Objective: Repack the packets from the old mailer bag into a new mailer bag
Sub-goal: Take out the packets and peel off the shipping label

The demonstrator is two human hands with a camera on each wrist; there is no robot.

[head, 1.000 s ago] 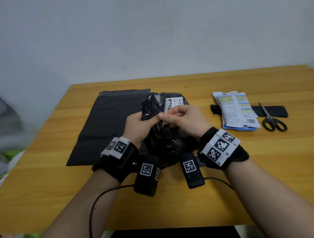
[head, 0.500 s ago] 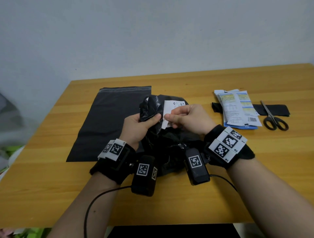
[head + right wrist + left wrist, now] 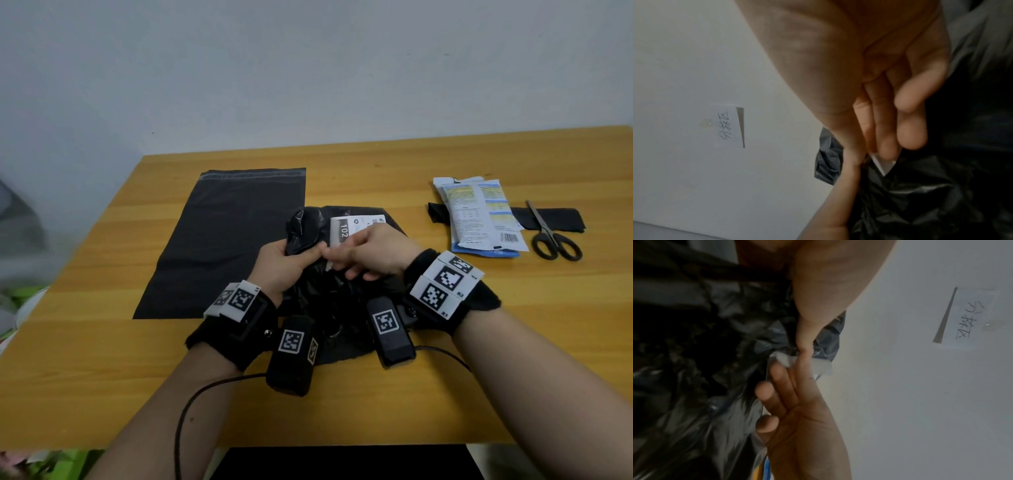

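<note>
The old mailer bag (image 3: 325,291), crumpled shiny black plastic with a white shipping label (image 3: 346,224), lies in the middle of the table. My left hand (image 3: 303,253) grips a bunched fold of the old mailer bag (image 3: 715,353) beside the label (image 3: 785,360). My right hand (image 3: 340,257) pinches the label's lower edge, and its corner (image 3: 884,165) shows under my right hand (image 3: 890,139). The new mailer bag (image 3: 233,240) lies flat and dark grey at the left. The white and blue packets (image 3: 479,216) are stacked at the right.
Black-handled scissors (image 3: 551,236) lie on a cut black strip (image 3: 561,219) to the right of the packets. The wooden table (image 3: 411,394) ends close to my body. A handwritten paper note (image 3: 725,128) hangs on the white wall behind.
My right hand, which had peeled the label's edge up off the bag, has come back close to my left thumb. The left hand keeps its grip on the bag.
</note>
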